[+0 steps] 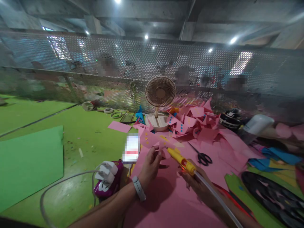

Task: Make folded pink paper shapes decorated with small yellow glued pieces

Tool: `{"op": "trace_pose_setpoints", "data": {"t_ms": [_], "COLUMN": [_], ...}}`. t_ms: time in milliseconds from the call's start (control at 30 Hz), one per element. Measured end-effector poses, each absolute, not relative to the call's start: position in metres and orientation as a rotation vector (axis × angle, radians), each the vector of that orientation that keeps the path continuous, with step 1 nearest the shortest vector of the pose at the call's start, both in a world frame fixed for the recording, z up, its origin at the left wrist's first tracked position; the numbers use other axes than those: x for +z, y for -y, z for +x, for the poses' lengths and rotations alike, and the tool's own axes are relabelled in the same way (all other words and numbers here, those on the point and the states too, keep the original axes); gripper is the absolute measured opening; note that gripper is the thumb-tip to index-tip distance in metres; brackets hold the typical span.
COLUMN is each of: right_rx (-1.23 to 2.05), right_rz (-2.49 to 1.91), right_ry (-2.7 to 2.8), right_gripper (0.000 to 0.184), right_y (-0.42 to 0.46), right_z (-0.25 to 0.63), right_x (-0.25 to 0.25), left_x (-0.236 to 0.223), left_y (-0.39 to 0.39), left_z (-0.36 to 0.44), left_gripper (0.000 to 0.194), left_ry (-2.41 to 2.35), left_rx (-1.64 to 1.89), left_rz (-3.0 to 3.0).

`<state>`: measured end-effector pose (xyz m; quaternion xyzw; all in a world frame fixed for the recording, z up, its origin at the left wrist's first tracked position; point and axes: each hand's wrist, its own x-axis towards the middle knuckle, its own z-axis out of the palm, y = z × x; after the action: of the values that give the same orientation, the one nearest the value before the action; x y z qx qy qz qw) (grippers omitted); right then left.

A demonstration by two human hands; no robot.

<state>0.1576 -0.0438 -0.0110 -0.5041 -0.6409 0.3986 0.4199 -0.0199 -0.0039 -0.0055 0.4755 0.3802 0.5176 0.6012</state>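
My right hand (196, 183) is closed around a yellow glue gun (181, 160), its nozzle pointing up and left. A long clear glue stick (213, 193) runs out of its back end, and a small orange light glows near my fingers. My left hand (153, 161), with a pale band on its wrist, pinches a small pink paper piece (162, 146) close to the nozzle. Large pink sheets (166, 202) lie under both hands. Black scissors (203, 157) rest on the pink paper, right of the glue gun.
A small fan (160, 91) stands before a perforated metal screen (95, 76). Right of it is a heap of pink cut paper (192, 120). At left lie a lit phone (131, 148), a purple power strip (118, 180) with white plugs, and a green sheet (30, 164).
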Motion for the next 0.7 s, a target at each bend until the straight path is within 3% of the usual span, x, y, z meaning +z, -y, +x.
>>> {"op": "trace_pose_setpoints", "data": {"t_ms": [700], "right_rx": [0.947], "right_rz": [-1.303], "right_ry": [1.654], "right_gripper": [0.036], "right_y": [0.047], "right_z": [0.158], "right_x": [-0.003], "left_x": [-0.002], "left_y": [0.004], "left_z": [-0.020], "left_gripper": [0.028], "left_ry": [-0.832], "left_rx": [1.195], "left_rz": [1.081]}}
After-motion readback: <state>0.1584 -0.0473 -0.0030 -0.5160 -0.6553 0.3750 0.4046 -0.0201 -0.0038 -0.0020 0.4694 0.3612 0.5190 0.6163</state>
